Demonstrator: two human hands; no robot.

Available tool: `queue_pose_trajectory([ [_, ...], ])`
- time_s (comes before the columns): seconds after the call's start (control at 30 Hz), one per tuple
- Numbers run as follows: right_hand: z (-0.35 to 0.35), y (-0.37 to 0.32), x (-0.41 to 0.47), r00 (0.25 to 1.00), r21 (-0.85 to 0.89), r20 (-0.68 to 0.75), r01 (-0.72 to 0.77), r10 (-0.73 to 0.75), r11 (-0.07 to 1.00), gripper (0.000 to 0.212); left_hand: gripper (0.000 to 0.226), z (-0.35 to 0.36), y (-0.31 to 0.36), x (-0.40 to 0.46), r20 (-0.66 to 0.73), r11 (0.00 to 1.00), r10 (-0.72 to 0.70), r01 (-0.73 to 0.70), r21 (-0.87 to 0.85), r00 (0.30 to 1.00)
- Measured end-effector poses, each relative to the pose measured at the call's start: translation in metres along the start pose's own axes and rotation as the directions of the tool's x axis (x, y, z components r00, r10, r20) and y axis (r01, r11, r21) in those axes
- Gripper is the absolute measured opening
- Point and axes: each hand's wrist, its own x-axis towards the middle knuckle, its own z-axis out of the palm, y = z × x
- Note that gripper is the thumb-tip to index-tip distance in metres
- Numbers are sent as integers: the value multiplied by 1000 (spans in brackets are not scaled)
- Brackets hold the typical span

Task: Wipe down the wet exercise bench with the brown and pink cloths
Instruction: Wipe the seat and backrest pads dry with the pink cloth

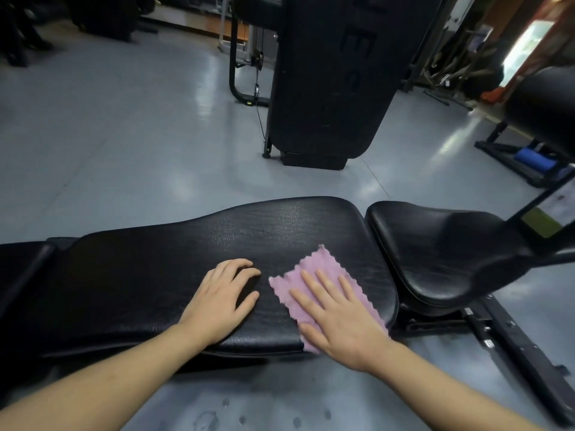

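Head view: the black padded exercise bench (pixel 193 253) stretches left to right across the near scene. The pink cloth (pixel 314 269) lies flat on its right part, pressed under the right hand (pixel 339 318), fingers (pixel 323 284) spread apart and flat. The left hand (pixel 217 300) rests bare on the padding just left of the cloth, fingers loosely curled, gripping nothing. Faint letters on the far black pad (pixel 336 73) are unreadable. Wet spots mark the near floor (pixel 214 418).

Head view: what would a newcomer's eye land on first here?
The pink cloth stands out, spread flat on the black bench pad near its right end, with the right hand pressed open on top. The left hand rests bare on the pad beside it, fingers curled. Dark drip spots mark the grey floor below.
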Motion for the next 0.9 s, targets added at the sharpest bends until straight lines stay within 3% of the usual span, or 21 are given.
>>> queue_pose_trajectory([
  [0.17,-2,11,-12,998,-10,12,55,-55,998,61,47,-2,2,-1,-8,1000,-4,4,-8,1000],
  [0.43,-12,39,60,987,66,117,-122,114,990,95,45,3,-3,-1,-20,1000,14,-15,-3,1000],
  [0.7,-16,59,156,964,55,155,-225,215,973,74,41,7,-5,0,-63,999,25,-26,-21,998],
  [0.9,-14,62,188,961,41,137,-247,239,968,72,41,9,-6,1,-65,999,22,-24,-30,998],
])
